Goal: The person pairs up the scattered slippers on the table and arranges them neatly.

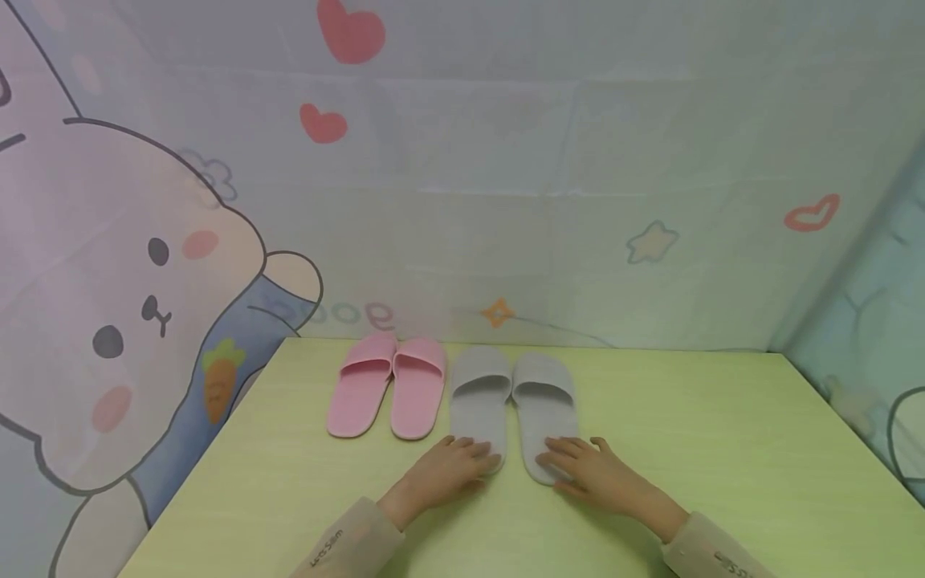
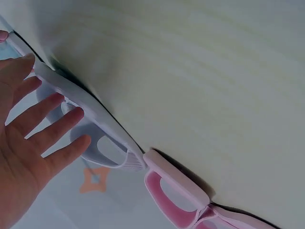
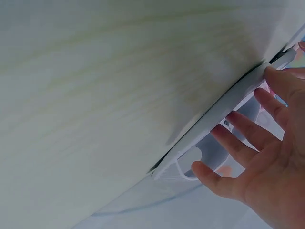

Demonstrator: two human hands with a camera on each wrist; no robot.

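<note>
Two grey slippers lie side by side on the table, toes pointing to the back. Over the heel end of the left grey slipper (image 1: pixel 478 413) is my left hand (image 1: pixel 450 472), its fingers spread. My right hand (image 1: pixel 596 479) lies likewise over the heel of the right grey slipper (image 1: pixel 547 421). In the left wrist view, the left hand (image 2: pixel 35 136) has extended fingers beside the grey sole (image 2: pixel 95 105). The right wrist view has the right hand (image 3: pixel 269 148) with its thumb at the edge of a grey sole (image 3: pixel 217 112). Whether the other fingertips touch is unclear.
Left of the grey pair are a pink slipper (image 1: pixel 357 401) and its mate (image 1: pixel 419 401), side by side near the back edge. The table (image 1: pixel 694 433) is light yellow-green. A printed cloth backdrop (image 1: pixel 462 144) rises behind it, with more cloth at the right.
</note>
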